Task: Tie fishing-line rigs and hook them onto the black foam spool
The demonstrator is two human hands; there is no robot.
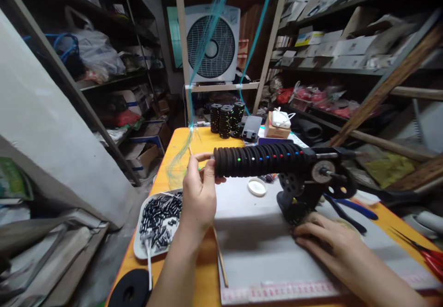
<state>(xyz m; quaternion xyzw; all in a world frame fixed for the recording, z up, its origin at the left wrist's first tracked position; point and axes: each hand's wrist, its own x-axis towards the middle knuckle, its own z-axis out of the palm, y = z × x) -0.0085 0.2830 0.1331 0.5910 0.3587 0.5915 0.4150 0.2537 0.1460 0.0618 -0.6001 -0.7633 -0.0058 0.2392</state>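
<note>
My left hand [200, 191] grips the left end of a stack of black ribbed spools [259, 159], thumb and fingers closed around its edge. The stack lies level, with a row of small coloured dots along its side. Its right end joins a black hand-cranked winder [311, 178] with gears and a metal disc. Down at the winder's foot is my right hand [325, 240], fingers bent together; whatever is at their tips is hidden. A small white lid [257, 186] lies on the grey mat [256, 251] below the stack.
Left of my forearm, a white tray [139, 242] holds many small black pieces; a black disc [129, 289] lies nearer. Pliers [356, 209] and red-handled scissors [432, 256] lie right. Upright spool stacks [226, 120] stand behind. Teal strands [204, 35] hang before a fan [212, 44].
</note>
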